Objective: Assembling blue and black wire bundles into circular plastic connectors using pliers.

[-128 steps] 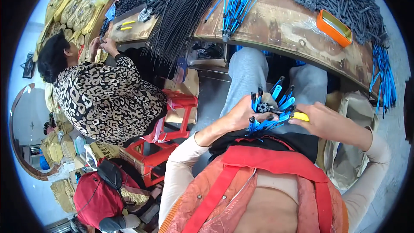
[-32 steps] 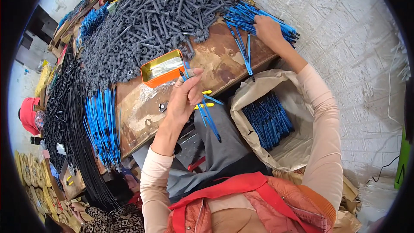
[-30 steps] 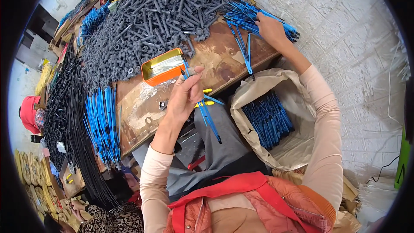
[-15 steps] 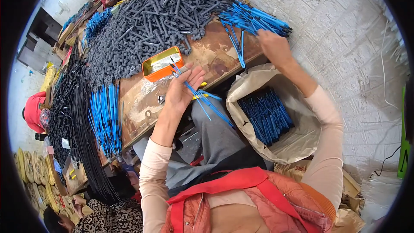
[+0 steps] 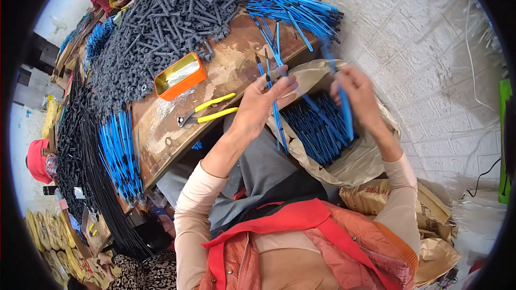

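My left hand point(image 5: 258, 99) is closed round a few slim blue rods point(image 5: 278, 121) with black parts, beside the table's front edge and the sack's near left rim. Their upper ends stick up past my fingers, and the lower ends hang down by the sack. Over the open sack point(image 5: 365, 169), my right hand point(image 5: 361, 99) grips a blue rod point(image 5: 346, 113), which is smeared by motion. Many similar rods point(image 5: 314, 134) lie packed inside the sack. Another heap of blue rods point(image 5: 293, 13) rests on the table's right corner.
Pliers with yellow handles point(image 5: 217, 115) lie at the table's edge, near an orange tin point(image 5: 185, 85). Behind is a large pile of grey plastic parts point(image 5: 177, 11). Blue rods point(image 5: 121, 150) and long black strands point(image 5: 102, 193) are at the left. Other people sit around the table.
My right hand has come down from the rod heap to above the sack, now with a blue rod. My left hand has shifted right with its rods, and the pliers show fully.
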`<state>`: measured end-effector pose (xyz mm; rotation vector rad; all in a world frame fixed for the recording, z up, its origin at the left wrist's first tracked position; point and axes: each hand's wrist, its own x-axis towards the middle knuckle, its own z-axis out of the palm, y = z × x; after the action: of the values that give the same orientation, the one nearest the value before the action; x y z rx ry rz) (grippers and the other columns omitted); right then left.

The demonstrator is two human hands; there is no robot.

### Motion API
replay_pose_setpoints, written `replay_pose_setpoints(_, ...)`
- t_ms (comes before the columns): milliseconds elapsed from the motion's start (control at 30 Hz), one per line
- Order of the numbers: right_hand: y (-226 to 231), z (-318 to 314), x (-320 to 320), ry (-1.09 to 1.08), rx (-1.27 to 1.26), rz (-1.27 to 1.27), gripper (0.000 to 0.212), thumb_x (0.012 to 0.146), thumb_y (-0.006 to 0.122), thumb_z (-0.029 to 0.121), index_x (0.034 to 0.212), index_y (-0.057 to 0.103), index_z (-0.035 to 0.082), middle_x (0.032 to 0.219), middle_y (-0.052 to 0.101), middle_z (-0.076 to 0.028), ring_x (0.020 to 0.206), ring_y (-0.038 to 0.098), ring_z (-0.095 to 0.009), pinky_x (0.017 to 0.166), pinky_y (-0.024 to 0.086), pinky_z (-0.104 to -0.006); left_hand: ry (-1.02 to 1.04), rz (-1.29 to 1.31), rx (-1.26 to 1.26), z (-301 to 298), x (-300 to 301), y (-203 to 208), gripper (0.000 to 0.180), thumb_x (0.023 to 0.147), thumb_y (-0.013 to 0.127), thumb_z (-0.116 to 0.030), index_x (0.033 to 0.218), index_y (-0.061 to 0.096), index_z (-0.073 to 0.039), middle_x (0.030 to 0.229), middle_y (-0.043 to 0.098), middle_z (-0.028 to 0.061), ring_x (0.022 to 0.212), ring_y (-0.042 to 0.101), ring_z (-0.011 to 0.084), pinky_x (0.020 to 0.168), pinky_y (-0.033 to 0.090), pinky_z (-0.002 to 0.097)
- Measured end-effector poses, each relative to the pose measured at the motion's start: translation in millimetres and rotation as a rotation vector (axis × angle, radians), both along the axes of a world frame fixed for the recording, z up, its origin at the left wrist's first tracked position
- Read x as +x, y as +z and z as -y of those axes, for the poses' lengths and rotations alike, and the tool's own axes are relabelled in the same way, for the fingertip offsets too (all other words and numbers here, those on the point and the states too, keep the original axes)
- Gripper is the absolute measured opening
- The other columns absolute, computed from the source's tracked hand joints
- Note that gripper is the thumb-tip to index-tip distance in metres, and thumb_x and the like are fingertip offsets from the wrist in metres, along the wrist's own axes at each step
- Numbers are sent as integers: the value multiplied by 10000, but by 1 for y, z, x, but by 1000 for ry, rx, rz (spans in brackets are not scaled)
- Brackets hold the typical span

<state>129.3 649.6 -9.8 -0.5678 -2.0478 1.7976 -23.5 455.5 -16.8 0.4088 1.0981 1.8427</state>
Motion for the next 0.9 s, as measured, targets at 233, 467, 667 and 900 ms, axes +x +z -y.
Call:
replay_pose_setpoints(233, -9, 58, -22, 363, -30, -19, 174, 975, 559, 169, 1018, 551, 1, 764, 638, -39, 672, 576, -71, 628, 464, -232, 214, -148, -109, 9, -5, 13, 163, 882, 694, -101, 1007, 623, -25, 874, 659, 71, 781, 657, 156, 686, 578, 311)
replay_pose_setpoints(467, -17, 32, -55, 433, 192, -59, 203, 1000, 496, 211, 977, 576, 26, 787, 637, -32, 668, 576, -82, 632, 453, -241, 291, -15, -20, 15, -24, 1, 130, 900, 656, -116, 1013, 599, -89, 836, 612, 7, 713, 619, 116, 649, 536, 268)
replay_pose_setpoints(667, -89, -136, -73, -402, 471, -31, 276, 984, 498, 283, 1042, 547, 18, 882, 623, -109, 779, 615, -205, 693, 514, -327, 310, -22, -48, 24, -48, 1, 158, 903, 647, -131, 1047, 596, -93, 808, 628, 1, 702, 612, 102, 625, 515, 265)
replay_pose_setpoints(900, -71, -145, -97, 81, -622, -39, 325, 993, 502, 225, 1137, 486, -66, 1105, 597, -250, 1013, 649, -367, 862, 573, -433, 183, 46, -163, 28, -46, -2, 209, 883, 679, -131, 1074, 603, -93, 801, 627, -4, 660, 602, 88, 573, 504, 245)
